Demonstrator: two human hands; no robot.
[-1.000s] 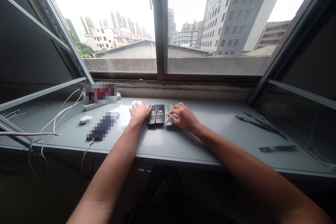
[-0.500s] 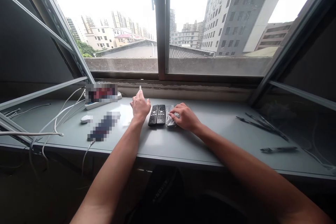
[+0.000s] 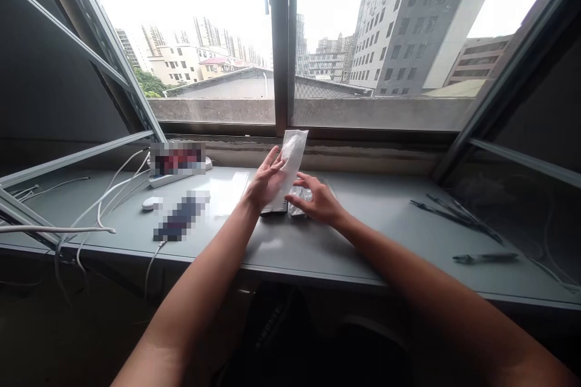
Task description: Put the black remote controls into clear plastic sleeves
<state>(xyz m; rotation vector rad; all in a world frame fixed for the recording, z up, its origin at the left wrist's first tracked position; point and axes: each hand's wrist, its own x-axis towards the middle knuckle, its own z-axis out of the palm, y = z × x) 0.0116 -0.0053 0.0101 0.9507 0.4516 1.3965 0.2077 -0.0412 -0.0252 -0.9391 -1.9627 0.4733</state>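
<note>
My left hand (image 3: 264, 184) holds a translucent white plastic sleeve (image 3: 294, 154) upright above the table. Its fingers lie partly behind the sleeve and show through it. My right hand (image 3: 320, 199) is beside the sleeve's right edge, thumb and fingers apart; whether a fingertip touches the sleeve I cannot tell. Under the right hand lies a crumpled clear plastic bag (image 3: 297, 210), mostly covered by the fingers. Below the sleeve, only the lower edge of a black remote control (image 3: 275, 212) shows; the rest is hidden by my left hand and the sleeve.
A blurred-out phone-like object (image 3: 177, 224) with a cable, a white mouse-like item (image 3: 149, 204) and a white power strip (image 3: 181, 176) are on the left. Black cables or straps (image 3: 454, 217) and a dark pen-like object (image 3: 485, 258) lie right. Metal frames flank the table (image 3: 385, 248).
My left hand has moved right and turned, bringing the sleeve's broad face into view over the remotes. My right hand's fingers have spread and lifted slightly from the crumpled bag.
</note>
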